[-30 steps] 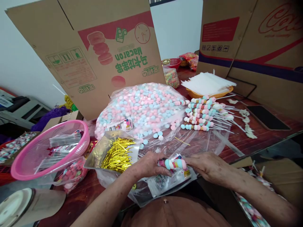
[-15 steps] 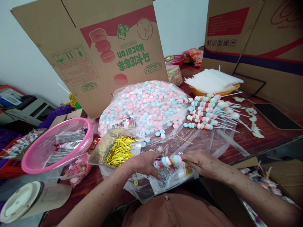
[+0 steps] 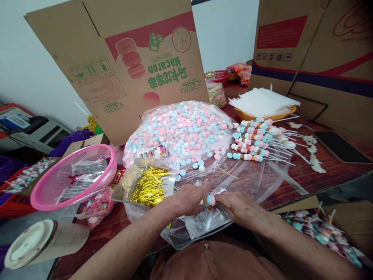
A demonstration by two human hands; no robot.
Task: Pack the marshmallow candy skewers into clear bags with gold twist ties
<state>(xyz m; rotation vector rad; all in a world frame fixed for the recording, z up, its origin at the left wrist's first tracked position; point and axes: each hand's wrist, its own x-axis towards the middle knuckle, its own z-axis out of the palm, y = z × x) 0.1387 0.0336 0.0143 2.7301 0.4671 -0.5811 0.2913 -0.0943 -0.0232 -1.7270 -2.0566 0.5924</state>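
Pink, blue and white candies on a candy skewer [image 3: 209, 200] show between my hands, above the table's front edge. My left hand [image 3: 189, 199] is closed over the skewer from the left and covers most of it. At its pink end, the thumb and fingers of my right hand [image 3: 239, 206] are closed on it. Under the hands lie clear printed wrappers [image 3: 204, 221] on a plastic sheet. A pile of finished-looking candy skewers [image 3: 250, 140] rests beyond my right hand. Left of my left hand, a tray [image 3: 122, 190] holds gold twist ties [image 3: 151, 184].
A big clear bag of candies [image 3: 177, 128] stands before a cardboard box [image 3: 157, 50]. Leftward are a pink basket [image 3: 37, 194] and a lidded cup [image 3: 67, 237]. A basket of white sticks [image 3: 264, 102] and a phone [image 3: 342, 146] are at right. Wrapped skewers [image 3: 317, 229] fill a box below.
My left hand has moved right and over the candy skewer, hiding most of its candies. My right hand has shifted slightly left and down, and the view has tilted a little.
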